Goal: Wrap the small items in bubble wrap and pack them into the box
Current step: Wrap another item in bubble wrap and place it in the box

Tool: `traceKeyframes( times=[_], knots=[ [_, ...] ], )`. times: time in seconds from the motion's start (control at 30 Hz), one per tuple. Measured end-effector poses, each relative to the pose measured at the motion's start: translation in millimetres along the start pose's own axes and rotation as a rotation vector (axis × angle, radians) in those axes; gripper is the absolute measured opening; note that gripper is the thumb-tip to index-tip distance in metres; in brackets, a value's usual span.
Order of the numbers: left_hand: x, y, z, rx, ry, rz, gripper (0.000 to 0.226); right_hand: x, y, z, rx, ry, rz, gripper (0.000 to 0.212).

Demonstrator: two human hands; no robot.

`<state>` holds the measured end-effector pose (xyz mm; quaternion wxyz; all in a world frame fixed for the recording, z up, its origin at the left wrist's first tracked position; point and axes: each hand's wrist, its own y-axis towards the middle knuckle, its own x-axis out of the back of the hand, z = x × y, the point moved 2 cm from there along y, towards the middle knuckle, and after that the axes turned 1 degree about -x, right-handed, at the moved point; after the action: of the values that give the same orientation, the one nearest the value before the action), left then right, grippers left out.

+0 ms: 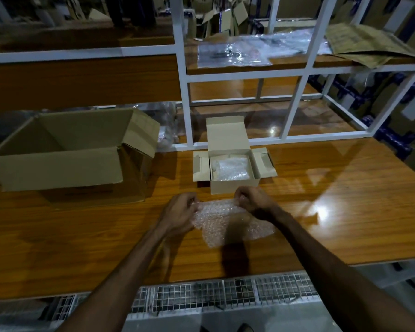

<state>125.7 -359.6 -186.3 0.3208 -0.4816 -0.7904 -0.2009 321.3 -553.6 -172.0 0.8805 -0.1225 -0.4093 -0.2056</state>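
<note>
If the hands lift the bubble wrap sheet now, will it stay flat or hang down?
The bubble wrap sheet probably droops: it already lies crumpled between the left hand and right hand. It looks thin and clear, so likely very light.

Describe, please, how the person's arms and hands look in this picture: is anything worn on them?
Both arms are bare along the whole forearm; no sleeve shows anywhere in view. The left hand and the right hand wear no gloves. No watch, bracelet or ring can be made out, though the picture is dim and the fingers are partly hidden.
</note>
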Motion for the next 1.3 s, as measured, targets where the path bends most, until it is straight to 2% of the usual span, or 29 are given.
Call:
traceKeyframes(
  times=[0.1, 0.23, 0.3, 0.4, 0.47, 0.57, 0.67, 0.73, 0.83, 0.93, 1.07, 1.17, 1.23, 1.27, 1.3],
  knots=[
    [18, 7, 1, 0.046, -0.086, 0.143, 0.010, 14, 10, 6, 0.003, -0.022, 0.104, 0.003],
    [39, 10, 14, 0.092, -0.138, 0.324, 0.020, 23, 15, 6, -0.016, -0.003, 0.190, 0.014],
    [44, 10, 21, 0.123, -0.130, 0.354, 0.020, 24, 16, 6, -0.015, 0.006, 0.205, 0.016],
    [43, 7, 27, 0.173, -0.062, 0.350, 0.015, 16, 17, -3, -0.036, -0.067, 0.260, 0.006],
    [35, -1, 33, 0.227, -0.014, 0.280, 0.015, 3, 15, -13, -0.118, -0.116, 0.274, 0.015],
    [16, -14, 50, 0.293, -0.030, 0.166, 0.009, -14, 0, -23, -0.212, -0.328, 0.143, 0.033],
    [4, -25, 62, 0.384, -0.105, 0.076, 0.010, -43, -22, -14, 0.004, -0.549, -0.103, 0.041],
    [2, -27, 64, 0.401, -0.141, 0.029, 0.011, -72, -32, -2, 0.105, -0.476, -0.050, 0.048],
    [9, -25, 59, 0.399, -0.093, 0.045, 0.011, -117, -44, 9, 0.126, -0.474, 0.162, 0.059],
    [23, -23, 45, 0.421, -0.094, 0.108, 0.012, -131, -51, 6, 0.108, -0.528, 0.115, 0.059],
    [34, -19, 13, 0.379, -0.255, 0.140, 0.020, -134, -48, -3, 0.134, -0.507, 0.089, 0.057],
    [25, -15, -17, 0.310, -0.336, 0.181, 0.013, -129, -43, -6, 0.150, -0.444, 0.104, 0.070],
    [12, -12, -32, 0.332, -0.438, 0.229, 0.018, -124, -43, -5, 0.128, -0.283, 0.099, 0.081],
    [5, -10, -36, 0.346, -0.465, 0.255, 0.020, -124, -42, -6, 0.097, -0.162, 0.093, 0.078],
    [-3, -8, -38, 0.356, -0.457, 0.275, 0.021, -119, -44, -3, 0.054, -0.015, 0.104, 0.065]
  ],
)
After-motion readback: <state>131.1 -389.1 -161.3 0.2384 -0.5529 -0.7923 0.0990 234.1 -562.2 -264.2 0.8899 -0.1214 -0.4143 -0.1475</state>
